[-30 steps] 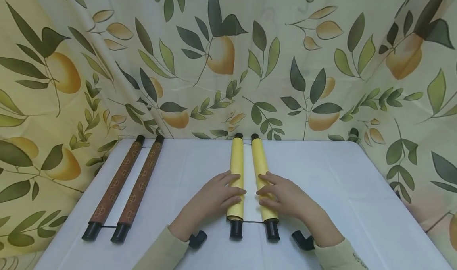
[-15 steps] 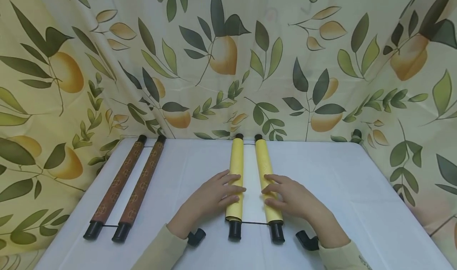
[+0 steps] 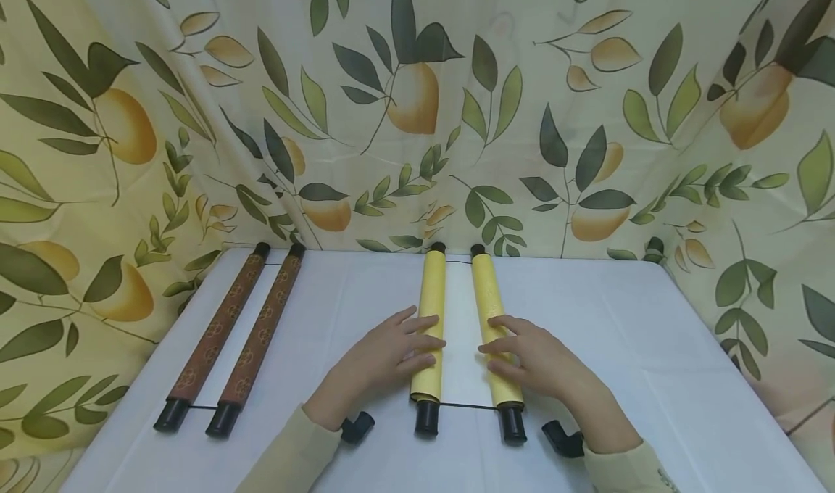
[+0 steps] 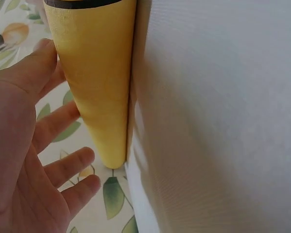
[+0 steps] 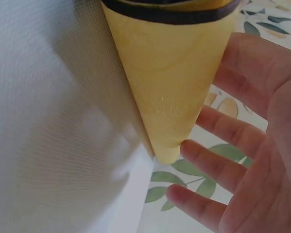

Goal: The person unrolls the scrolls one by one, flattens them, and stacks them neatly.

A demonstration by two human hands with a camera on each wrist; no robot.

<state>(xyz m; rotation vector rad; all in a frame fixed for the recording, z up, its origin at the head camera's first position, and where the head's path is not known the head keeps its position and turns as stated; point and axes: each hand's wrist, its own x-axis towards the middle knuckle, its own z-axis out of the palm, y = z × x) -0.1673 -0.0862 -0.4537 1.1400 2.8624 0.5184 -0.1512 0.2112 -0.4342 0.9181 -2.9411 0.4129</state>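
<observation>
A yellow hanging scroll lies partly unrolled on the white table, its left roll [image 3: 432,283] and right roll [image 3: 486,290] standing a little apart with a strip of white paper [image 3: 462,326] between them. Black knobs cap the roll ends. My left hand [image 3: 385,355] rests with spread fingers on the left roll. On the outer side of the right roll lies my right hand [image 3: 540,359], its fingers loosely extended over the top. In the left wrist view the thumb and fingers [image 4: 62,124] touch the roll's side without wrapping it; the right wrist view shows similar light contact by the fingers [image 5: 232,128].
At the left of the table [image 3: 339,290] lies a second scroll [image 3: 215,333], brown with a flower pattern, its two rolls slightly apart. A curtain [image 3: 509,14] printed with fruit and leaves hangs behind the far edge. Black elbow-shaped pieces [image 3: 359,428] sit at both wrists.
The right roll has moved to the right with my right hand, so the gap widens and more white paper shows. My left hand and the left roll have barely shifted.
</observation>
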